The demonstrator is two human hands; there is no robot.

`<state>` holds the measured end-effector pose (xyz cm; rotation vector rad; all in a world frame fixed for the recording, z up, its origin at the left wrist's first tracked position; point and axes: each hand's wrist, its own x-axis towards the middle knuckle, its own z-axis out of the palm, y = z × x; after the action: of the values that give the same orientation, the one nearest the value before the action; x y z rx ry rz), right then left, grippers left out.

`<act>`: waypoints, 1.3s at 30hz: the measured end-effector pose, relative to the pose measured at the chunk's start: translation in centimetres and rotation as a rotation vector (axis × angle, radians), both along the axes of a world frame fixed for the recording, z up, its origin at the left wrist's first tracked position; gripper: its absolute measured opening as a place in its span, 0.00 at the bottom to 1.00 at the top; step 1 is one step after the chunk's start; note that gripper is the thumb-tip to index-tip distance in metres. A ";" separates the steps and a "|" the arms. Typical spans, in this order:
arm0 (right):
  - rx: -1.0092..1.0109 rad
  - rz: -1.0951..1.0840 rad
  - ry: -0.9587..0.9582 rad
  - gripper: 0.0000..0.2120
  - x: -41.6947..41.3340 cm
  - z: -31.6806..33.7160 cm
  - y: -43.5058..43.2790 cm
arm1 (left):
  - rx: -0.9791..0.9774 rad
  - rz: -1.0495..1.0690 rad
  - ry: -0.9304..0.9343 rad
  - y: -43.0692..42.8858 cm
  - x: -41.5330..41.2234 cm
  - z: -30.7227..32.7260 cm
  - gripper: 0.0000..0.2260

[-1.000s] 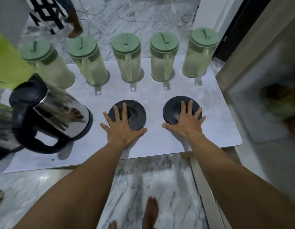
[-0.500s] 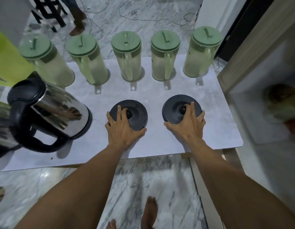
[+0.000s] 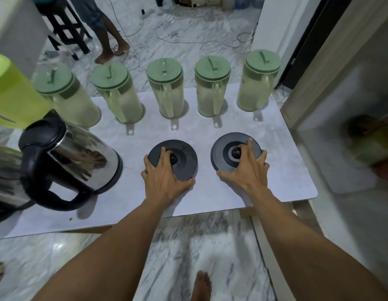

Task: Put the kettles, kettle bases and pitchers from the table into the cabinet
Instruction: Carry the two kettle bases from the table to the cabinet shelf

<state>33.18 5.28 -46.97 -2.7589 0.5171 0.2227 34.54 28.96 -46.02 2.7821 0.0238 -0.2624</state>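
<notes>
5 pitchers point(image 3: 167, 94) behind 2 gripped bases point(image 3: 185, 158); kettle point(image 3: 80, 157) near left hand point(image 3: 165, 181).

Five pitchers point(image 3: 165, 88) — two kettle bases point(image 3: 184, 161) — two kettles point(image 3: 80, 157), one cropped.

Both my bare arms reach forward across the near edge of the table point(image 3: 275, 181), forearms apart. My left hand point(image 3: 165, 179) is palm down over the table, fingers curled over the left kettle base point(image 3: 185, 156), thumb at its near rim. My right hand point(image 3: 247, 170) grips the right kettle base point(image 3: 222, 153), fingers spread across its top, thumb on the near rim.
</notes>
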 end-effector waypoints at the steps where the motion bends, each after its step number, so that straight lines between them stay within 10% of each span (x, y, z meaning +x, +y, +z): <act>1: 0.000 0.003 0.002 0.53 0.0 -0.2 0.0 | 0.006 -0.002 -0.004 0.0 -0.1 -0.1 0.52; 39: 0.171 -0.016 -0.087 0.48 -0.4 1.8 0.3 | -0.020 -0.001 -0.030 1.1 -0.6 1.0 0.49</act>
<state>32.76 5.56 -45.19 -2.5846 0.4742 0.1359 33.96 30.05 -45.06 2.7658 0.0129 -0.2198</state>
